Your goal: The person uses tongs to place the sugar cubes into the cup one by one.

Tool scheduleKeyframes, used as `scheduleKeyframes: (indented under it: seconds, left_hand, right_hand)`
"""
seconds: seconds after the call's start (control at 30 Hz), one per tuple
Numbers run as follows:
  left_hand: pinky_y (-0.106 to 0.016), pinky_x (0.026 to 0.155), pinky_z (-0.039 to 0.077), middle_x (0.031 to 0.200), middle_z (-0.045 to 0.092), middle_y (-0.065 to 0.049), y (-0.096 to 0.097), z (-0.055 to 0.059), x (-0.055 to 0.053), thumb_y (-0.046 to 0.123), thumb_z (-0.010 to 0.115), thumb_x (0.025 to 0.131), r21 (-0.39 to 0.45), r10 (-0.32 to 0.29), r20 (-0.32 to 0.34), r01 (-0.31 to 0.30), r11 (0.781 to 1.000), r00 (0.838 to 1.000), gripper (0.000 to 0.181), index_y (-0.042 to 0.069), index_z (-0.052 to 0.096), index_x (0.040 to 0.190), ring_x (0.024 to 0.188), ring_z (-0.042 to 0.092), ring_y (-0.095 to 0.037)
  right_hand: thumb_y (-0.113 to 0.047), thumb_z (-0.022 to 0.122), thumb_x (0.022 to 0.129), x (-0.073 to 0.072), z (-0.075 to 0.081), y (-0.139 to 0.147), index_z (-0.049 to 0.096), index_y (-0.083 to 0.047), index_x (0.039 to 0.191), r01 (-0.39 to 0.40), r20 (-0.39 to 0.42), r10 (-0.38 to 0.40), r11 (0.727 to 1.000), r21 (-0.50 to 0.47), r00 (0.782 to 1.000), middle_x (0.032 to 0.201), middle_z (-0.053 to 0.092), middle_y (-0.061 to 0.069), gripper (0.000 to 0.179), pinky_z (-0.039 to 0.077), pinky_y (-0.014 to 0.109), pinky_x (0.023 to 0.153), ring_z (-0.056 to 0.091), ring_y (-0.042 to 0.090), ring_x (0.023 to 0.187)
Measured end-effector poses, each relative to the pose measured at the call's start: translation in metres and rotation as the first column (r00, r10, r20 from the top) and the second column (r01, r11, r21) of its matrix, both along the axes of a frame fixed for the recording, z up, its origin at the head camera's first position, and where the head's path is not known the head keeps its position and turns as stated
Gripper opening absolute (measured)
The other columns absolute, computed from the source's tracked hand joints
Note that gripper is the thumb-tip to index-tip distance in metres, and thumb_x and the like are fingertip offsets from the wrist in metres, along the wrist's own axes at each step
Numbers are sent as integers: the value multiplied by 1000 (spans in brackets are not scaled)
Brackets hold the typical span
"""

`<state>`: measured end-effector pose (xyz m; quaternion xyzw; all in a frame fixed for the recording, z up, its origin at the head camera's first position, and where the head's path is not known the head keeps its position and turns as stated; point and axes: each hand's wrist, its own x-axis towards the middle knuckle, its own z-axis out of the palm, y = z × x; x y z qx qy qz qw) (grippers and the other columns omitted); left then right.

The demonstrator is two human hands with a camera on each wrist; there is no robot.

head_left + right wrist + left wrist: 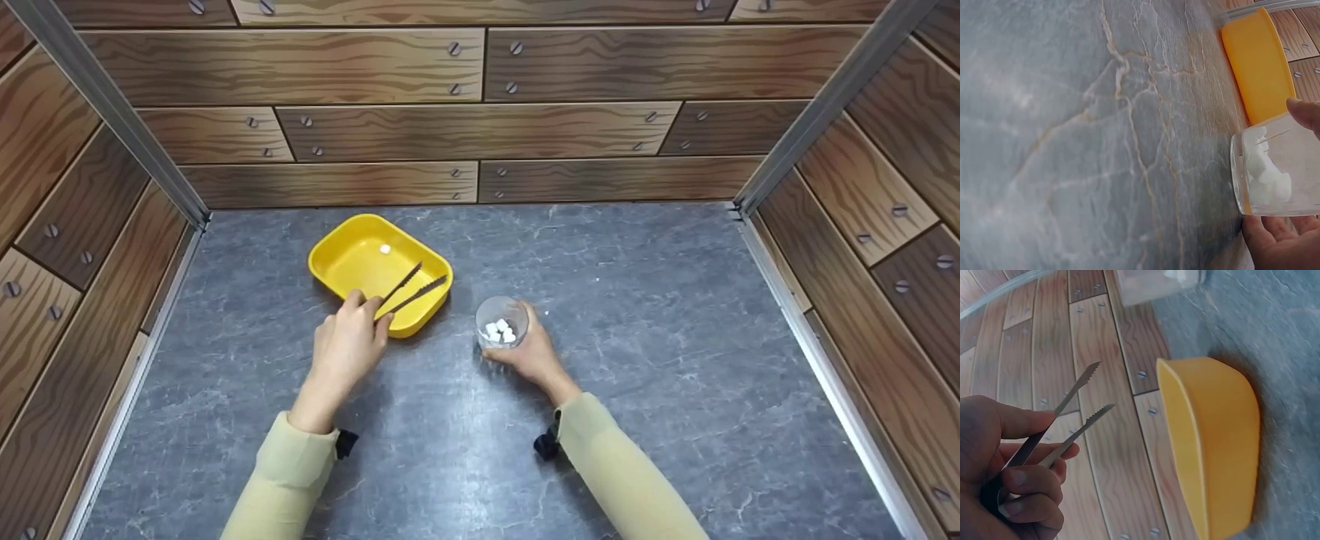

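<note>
My left hand (349,334) grips a pair of dark metal tongs (1075,391), whose serrated tips stand apart with nothing between them. In the head view the tongs overlap the near right part of a yellow tub (341,251). Inside that tub, toward the back, lies one small white piece (385,249). My right hand (536,352) holds a clear glass (491,306) round its side, thumb and fingers on opposite sides. Several white cube-like pieces (1266,177) are heaped at the bottom of the glass.
The grey marbled tabletop (637,300) carries the tub at left and the glass to its right. Tiny white specks (546,312) lie right of the glass. Wood-patterned panels (390,131) close in the back and both sides, with metal rails (832,382) along the side edges.
</note>
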<state>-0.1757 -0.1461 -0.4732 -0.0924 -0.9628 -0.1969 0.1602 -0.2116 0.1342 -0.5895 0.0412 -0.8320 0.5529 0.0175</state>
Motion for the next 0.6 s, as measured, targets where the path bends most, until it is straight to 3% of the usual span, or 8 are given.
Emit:
scheduleKeyframes:
  seconds: [0.3,0.6]
  left_hand:
    - [-56,54,47,89,57,-14,-15,-13,-10,20,65,93,-10,58,56,-57,998,997,26,-1,70,106,59,59,-40]
    - [-59,58,47,90,57,-17,-29,-25,-23,19,63,92,-19,106,103,-105,994,989,24,-3,69,99,64,60,-45]
  right_hand:
    - [-16,97,55,0,5,2,41,-7,142,-10,51,11,1000,-10,999,138,49,20,104,31,47,108,46,34,128]
    - [-19,94,62,-1,7,4,41,-5,144,-16,59,16,1000,-12,998,138,49,19,99,32,46,107,47,33,127]
